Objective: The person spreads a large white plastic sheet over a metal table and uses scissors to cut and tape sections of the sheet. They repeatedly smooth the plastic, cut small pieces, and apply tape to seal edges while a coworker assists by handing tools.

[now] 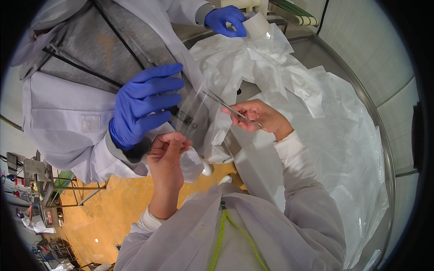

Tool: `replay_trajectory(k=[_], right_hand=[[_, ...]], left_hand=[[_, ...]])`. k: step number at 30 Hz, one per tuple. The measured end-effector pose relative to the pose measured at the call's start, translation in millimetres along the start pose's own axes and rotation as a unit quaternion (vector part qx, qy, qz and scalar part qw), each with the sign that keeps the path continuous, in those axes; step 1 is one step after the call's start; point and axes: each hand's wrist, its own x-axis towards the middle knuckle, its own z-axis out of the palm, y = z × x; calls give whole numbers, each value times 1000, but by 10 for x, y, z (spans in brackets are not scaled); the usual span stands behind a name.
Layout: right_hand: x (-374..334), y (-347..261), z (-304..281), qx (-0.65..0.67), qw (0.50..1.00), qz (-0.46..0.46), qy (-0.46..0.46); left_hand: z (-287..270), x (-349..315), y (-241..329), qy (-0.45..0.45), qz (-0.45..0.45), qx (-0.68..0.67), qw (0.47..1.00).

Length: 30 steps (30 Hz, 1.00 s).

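My right hand [257, 118] is closed around a pair of metal scissors [239, 114], whose blades point up and left. Left of the blades hangs a strip of clear tape [193, 108], thin and see-through. Its lower end reaches the pinched fingers of my left hand [168, 151]. Just above that hand, a co-worker's blue-gloved hand [147, 104] is held with its fingers spread, close to the strip. The co-worker's other gloved hand [225, 21] grips a wide tape roll [257, 26] at the top.
Crumpled white plastic sheeting [334, 135] covers much of a metal table with a raised rim [389, 167] on the right. The co-worker in a pale coat [68, 122] stands close on the left. Farther off, metal equipment [49, 180] stands on the yellow floor [108, 221].
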Motion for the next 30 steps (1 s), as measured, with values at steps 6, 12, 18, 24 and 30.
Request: replay_trajectory(k=[6,12,18,24,30], right_hand=[[99,-102,61,-19,1000,-20,9],[55,-14,1,39,999,-24,5],[-10,-181,49,-24,999,25,30],[-187,-86,12,6,997,44,60],[-159,-98,61,-3,998,45,47]], left_hand=[[15,-21,24,3,-17,-16,1000],[1,-29,-20,4,-27,-21,999],[-39,-44,-71,3,-27,-29,999],[19,-46,-136,-21,-51,-28,998],[-38,-127,-85,-13,-68,-34,997]])
